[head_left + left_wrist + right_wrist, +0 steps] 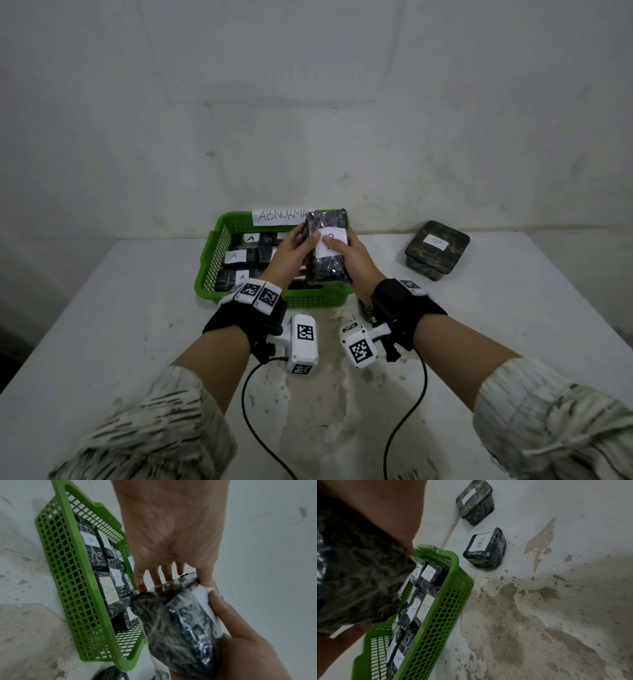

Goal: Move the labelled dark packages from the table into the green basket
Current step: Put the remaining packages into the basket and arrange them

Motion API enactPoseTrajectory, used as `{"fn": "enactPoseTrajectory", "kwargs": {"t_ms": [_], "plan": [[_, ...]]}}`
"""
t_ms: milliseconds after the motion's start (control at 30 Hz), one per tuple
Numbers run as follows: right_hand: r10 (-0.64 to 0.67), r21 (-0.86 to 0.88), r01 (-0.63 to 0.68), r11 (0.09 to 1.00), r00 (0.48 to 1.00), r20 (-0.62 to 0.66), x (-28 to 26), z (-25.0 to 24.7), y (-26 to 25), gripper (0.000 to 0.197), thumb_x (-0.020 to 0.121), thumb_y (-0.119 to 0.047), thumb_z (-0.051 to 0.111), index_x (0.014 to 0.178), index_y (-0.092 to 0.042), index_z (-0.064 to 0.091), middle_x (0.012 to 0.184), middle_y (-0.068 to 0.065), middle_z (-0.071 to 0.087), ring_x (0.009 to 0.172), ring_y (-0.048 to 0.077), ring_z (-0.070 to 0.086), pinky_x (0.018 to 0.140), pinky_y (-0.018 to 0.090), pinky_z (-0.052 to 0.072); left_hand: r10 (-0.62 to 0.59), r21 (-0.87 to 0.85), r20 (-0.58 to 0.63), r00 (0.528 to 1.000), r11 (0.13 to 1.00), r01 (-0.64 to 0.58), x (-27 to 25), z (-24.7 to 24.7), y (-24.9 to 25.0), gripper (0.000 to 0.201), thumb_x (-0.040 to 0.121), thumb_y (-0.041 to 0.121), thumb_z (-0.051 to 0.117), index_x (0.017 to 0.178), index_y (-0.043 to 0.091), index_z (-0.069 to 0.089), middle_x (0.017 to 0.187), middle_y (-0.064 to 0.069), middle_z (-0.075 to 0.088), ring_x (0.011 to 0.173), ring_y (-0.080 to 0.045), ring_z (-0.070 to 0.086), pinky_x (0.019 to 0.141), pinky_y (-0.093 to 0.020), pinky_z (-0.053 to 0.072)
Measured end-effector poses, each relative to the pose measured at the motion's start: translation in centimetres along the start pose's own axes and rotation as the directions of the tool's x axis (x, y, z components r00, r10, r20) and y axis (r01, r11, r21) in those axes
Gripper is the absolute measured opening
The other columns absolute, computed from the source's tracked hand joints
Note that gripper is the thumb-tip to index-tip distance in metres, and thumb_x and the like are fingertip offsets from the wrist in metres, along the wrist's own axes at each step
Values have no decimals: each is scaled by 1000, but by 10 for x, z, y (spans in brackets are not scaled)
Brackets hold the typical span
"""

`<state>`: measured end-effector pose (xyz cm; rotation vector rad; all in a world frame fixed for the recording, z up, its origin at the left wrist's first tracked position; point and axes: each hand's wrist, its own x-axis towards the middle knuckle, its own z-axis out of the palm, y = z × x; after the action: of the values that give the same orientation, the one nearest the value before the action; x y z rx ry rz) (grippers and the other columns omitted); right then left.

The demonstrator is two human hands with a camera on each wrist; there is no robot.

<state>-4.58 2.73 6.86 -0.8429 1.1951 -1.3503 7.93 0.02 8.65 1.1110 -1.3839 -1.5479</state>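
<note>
White table (137, 342) | green basket (205, 267) | both hands gripping dark package (327, 267)

Bright green lattice plastic basket (209, 270); glossy black film-wrapped packages (327, 260) with white paper labels (letters seemingly blue or black); white table (137, 342) blotched brown; cream sleeves (555, 421) streaked black
</note>
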Motion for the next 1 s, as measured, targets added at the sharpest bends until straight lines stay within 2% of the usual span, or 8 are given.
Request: {"fn": "enactPoseTrajectory", "kwargs": {"t_ms": [67,233,367,467,633,800,900,1000], "plan": [[1,25,-1,1000,1000,1,-1,-1,0,47,98,-16,53,142,-12,40,113,4,65,91,14,68,73,25,58,-6,19,30,1000,1000,5,-2,0,-2,57,96,20,51,147,14,29,145,-5,42,120,-15,48,95,-29,42],[44,0,-44,999,998,45,-4,2,5,63,92,-23,62,147,-19,34,132,5,61,121,24,58,107,48,42,37,16,-15,999,999,-37,-3,0,-3,54,96,17,51,146,12,31,142,-10,46,122,-17,49,97,-27,40],[30,31,-32,999,999,38,-5,-1,5,49,95,-11,55,142,-15,42,130,9,62,117,27,60,102,44,47,-10,-21,9,1000,1000,10,-4,-4,-6,52,95,20,53,143,17,35,140,-7,49,115,-15,52,98,-36,45],[34,67,-37,997,999,39,-5,-1,7,46,97,-12,52,142,-14,42,132,10,60,117,27,60,97,41,51,-21,-20,62,998,1000,23,-8,-4,-8,55,94,11,52,146,14,33,138,-8,50,112,-16,54,95,-33,46],[33,55,-39,998,994,109,-7,-3,7,57,91,3,54,143,-15,39,123,10,63,105,23,63,86,32,55,3,3,37,999,1000,-4,-9,-5,-8,53,95,9,50,145,12,33,140,-12,49,125,-23,50,105,-38,42],[22,33,-26,999,993,118,-10,-3,5,61,89,6,55,144,-14,38,125,11,63,104,20,64,79,26,56,-41,-74,69,997,996,46,-8,-7,-14,54,96,8,48,146,16,31,139,-12,49,119,-21,52,101,-36,44],[22,1,-22,1000,993,115,-9,-1,7,68,88,0,61,147,-19,33,131,9,61,112,22,62,89,32,54,-24,-43,52,998,999,26,-9,-7,-14,56,96,7,48,147,18,28,138,-12,48,124,-24,49,102,-39,43],[36,30,-39,999,995,92,-12,1,3,79,87,-27,68,152,-32,23,147,1,46,131,22,48,109,47,40,58,135,-29,998,989,-54,-5,-10,-12,56,93,5,53,142,23,34,136,-10,43,121,-27,49,99,-42,46]]}}
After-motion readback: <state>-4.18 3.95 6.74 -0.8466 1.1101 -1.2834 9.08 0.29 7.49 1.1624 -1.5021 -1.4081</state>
